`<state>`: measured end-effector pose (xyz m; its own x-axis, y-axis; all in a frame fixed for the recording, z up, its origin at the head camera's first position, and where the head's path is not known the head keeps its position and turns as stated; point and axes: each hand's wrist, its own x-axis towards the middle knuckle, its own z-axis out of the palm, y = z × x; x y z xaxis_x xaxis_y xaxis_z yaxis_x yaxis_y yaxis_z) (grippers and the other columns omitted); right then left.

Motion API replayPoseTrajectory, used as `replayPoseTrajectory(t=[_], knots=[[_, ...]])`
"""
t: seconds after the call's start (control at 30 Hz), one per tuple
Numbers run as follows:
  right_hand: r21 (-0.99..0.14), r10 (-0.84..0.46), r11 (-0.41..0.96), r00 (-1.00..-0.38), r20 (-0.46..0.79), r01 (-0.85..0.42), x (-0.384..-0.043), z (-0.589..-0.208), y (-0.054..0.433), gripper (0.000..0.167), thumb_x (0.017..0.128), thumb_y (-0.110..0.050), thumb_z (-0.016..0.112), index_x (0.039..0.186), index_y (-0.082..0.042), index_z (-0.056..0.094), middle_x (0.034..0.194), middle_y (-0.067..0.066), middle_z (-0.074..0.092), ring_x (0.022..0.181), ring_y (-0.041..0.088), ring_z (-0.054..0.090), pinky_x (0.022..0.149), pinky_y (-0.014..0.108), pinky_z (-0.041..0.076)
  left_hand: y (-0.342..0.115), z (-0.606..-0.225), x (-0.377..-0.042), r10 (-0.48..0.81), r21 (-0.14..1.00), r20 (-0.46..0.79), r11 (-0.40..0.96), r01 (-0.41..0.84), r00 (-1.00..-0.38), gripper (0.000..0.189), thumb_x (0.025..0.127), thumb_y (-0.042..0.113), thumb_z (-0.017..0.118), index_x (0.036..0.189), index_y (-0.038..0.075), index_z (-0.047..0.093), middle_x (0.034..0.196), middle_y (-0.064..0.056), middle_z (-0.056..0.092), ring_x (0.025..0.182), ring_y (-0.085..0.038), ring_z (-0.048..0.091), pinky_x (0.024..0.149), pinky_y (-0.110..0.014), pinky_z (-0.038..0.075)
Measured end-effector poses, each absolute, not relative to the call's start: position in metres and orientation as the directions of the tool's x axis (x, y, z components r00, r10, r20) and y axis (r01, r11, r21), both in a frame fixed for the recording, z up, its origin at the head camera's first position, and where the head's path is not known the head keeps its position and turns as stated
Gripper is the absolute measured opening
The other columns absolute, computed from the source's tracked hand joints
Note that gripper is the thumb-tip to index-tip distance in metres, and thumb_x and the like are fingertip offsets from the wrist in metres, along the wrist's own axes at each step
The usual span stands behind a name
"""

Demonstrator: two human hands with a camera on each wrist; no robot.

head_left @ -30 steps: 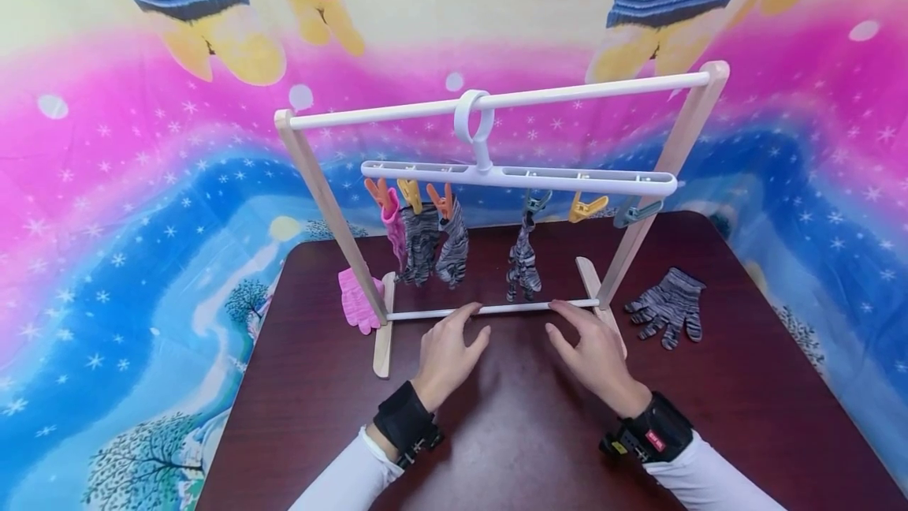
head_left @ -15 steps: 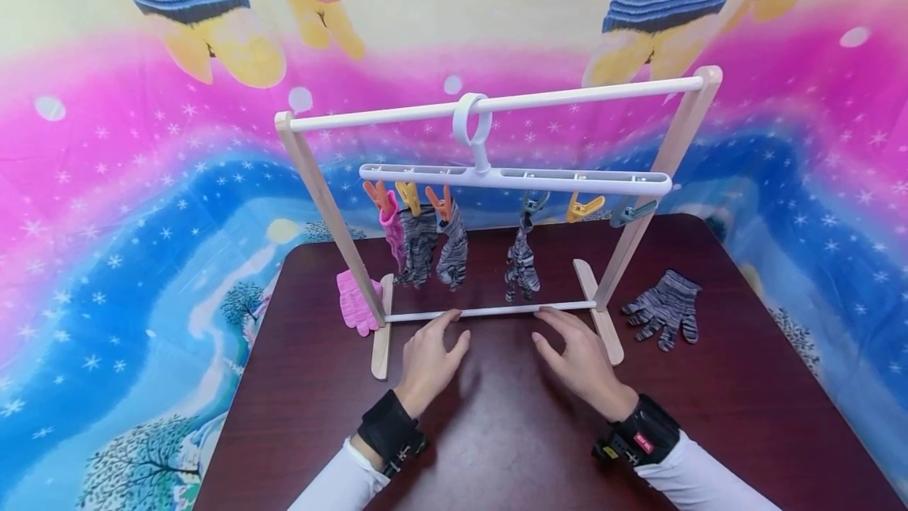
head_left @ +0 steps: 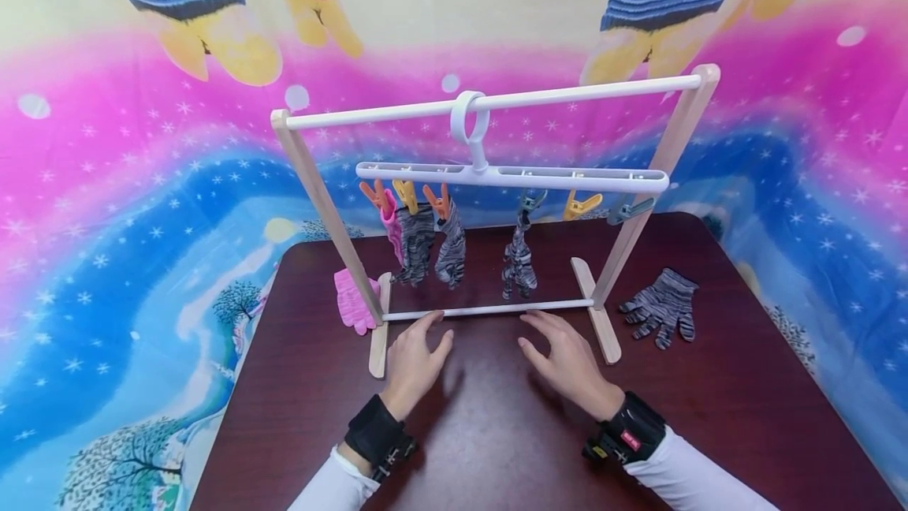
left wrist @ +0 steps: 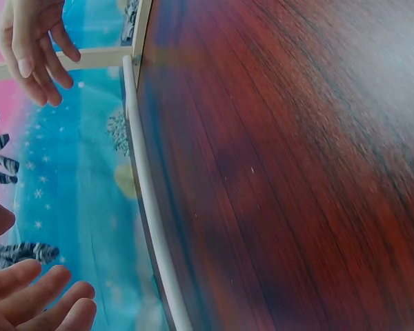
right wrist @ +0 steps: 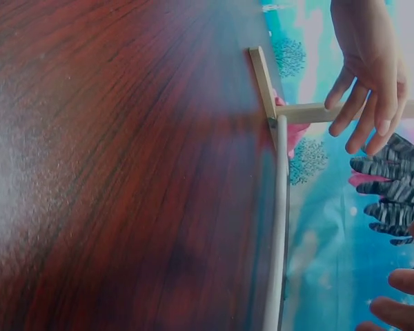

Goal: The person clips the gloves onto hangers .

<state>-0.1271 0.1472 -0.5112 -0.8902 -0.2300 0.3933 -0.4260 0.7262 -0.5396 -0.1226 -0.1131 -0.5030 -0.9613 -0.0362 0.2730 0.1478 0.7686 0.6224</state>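
My left hand (head_left: 414, 361) hovers with loosely bent fingers in front of the drying rack's lower bar (head_left: 489, 309). To its right my right hand (head_left: 567, 361) has the same relaxed pose; neither hand holds anything. In the left wrist view, left fingers (left wrist: 41, 296) show low at the edge. A white hanger (head_left: 553, 177) hangs by its ring from the top rod. Its clothespins grip a pink glove (head_left: 392, 231) and three grey mottled gloves (head_left: 415, 247). The yellow clothespin (head_left: 583, 205) and teal clothespin (head_left: 630, 211) at the right end hold nothing.
The wooden rack's left post (head_left: 326, 211) and right post (head_left: 645, 195) stand on feet upon a dark red table (head_left: 489, 448). Outside the left post lies a pink glove (head_left: 353, 302); a grey glove (head_left: 665, 306) lies beyond the right one. A printed cloth (head_left: 142, 259) hangs behind.
Both hands have shifted left along the lower bar, fingers still loose. The gloves and hanger keep their places on the rack; the head view has shifted slightly.
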Motion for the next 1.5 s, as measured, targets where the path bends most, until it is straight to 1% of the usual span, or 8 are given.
replayPoseTrajectory(t=[0.13,0.3,0.43,0.57,0.77,0.93,1.27,1.5], knots=[[-0.538,-0.244,0.732,-0.898,0.367,-0.419,-0.126,-0.513,0.143,0.041,0.089,-0.023,0.075,0.127,-0.006,0.070,0.133,0.017,0.067,0.123,0.035,0.063,0.095,0.054,0.053,-0.120,-0.504,-0.121,-0.057,0.617,0.280,0.775,0.135,-0.958,0.038,0.091,0.033,0.071,0.125,0.016,0.071,0.114,0.000,0.077,0.102,-0.022,0.074,0.078,-0.045,0.056],[-0.531,-0.261,0.735,-0.899,0.352,-0.422,-0.124,-0.516,0.137,0.041,0.090,-0.024,0.075,0.127,-0.006,0.069,0.134,0.015,0.067,0.124,0.033,0.063,0.096,0.052,0.054,-0.131,-0.508,-0.115,-0.102,0.625,0.269,0.775,0.092,-0.958,0.036,0.091,0.031,0.072,0.124,0.017,0.071,0.114,0.000,0.076,0.100,-0.020,0.073,0.079,-0.045,0.055],[-0.536,-0.276,0.729,-0.899,0.340,-0.426,-0.122,-0.518,0.132,0.041,0.090,-0.024,0.074,0.127,-0.008,0.069,0.134,0.014,0.066,0.125,0.032,0.062,0.097,0.051,0.054,-0.140,-0.511,-0.111,-0.142,0.626,0.255,0.778,0.051,-0.957,0.037,0.091,0.031,0.072,0.125,0.018,0.070,0.115,0.000,0.076,0.101,-0.020,0.073,0.080,-0.048,0.055],[-0.550,-0.296,0.717,-0.901,0.316,-0.429,-0.122,-0.518,0.127,0.040,0.092,-0.026,0.073,0.127,-0.009,0.069,0.136,0.015,0.065,0.127,0.032,0.062,0.099,0.051,0.053,-0.148,-0.511,-0.107,-0.172,0.633,0.253,0.774,0.028,-0.952,0.038,0.091,0.032,0.072,0.125,0.017,0.070,0.115,-0.002,0.077,0.101,-0.023,0.074,0.077,-0.052,0.055],[-0.549,-0.328,0.709,-0.896,0.299,-0.443,-0.121,-0.518,0.119,0.041,0.093,-0.029,0.072,0.129,-0.009,0.068,0.136,0.014,0.065,0.128,0.030,0.061,0.101,0.049,0.052,-0.161,-0.511,-0.104,-0.239,0.646,0.257,0.763,-0.018,-0.936,0.036,0.091,0.030,0.073,0.124,0.016,0.071,0.111,-0.005,0.077,0.097,-0.026,0.075,0.075,-0.052,0.054],[-0.540,-0.344,0.711,-0.892,0.294,-0.452,-0.121,-0.518,0.111,0.041,0.093,-0.029,0.072,0.128,-0.009,0.069,0.136,0.013,0.065,0.127,0.029,0.061,0.101,0.048,0.052,-0.173,-0.511,-0.103,-0.309,0.672,0.252,0.738,-0.064,-0.917,0.036,0.091,0.029,0.071,0.124,0.014,0.071,0.110,-0.009,0.078,0.096,-0.028,0.076,0.078,-0.054,0.054],[-0.543,-0.384,0.705,-0.890,0.248,-0.455,-0.123,-0.518,0.095,0.043,0.092,-0.031,0.072,0.130,-0.010,0.067,0.138,0.012,0.064,0.130,0.027,0.059,0.103,0.046,0.051,-0.199,-0.507,-0.104,-0.357,0.655,0.310,0.752,-0.074,-0.881,0.034,0.093,0.026,0.070,0.123,0.011,0.071,0.113,-0.012,0.077,0.100,-0.036,0.074,0.073,-0.057,0.053],[-0.536,-0.395,0.697,-0.879,0.267,-0.476,-0.123,-0.521,0.087,0.043,0.092,-0.030,0.073,0.130,-0.009,0.068,0.136,0.012,0.065,0.128,0.028,0.061,0.101,0.047,0.052,-0.211,-0.507,-0.107,-0.371,0.660,0.312,0.747,-0.082,-0.874,0.036,0.093,0.025,0.070,0.126,0.011,0.069,0.116,-0.011,0.076,0.099,-0.034,0.074,0.074,-0.056,0.054]])
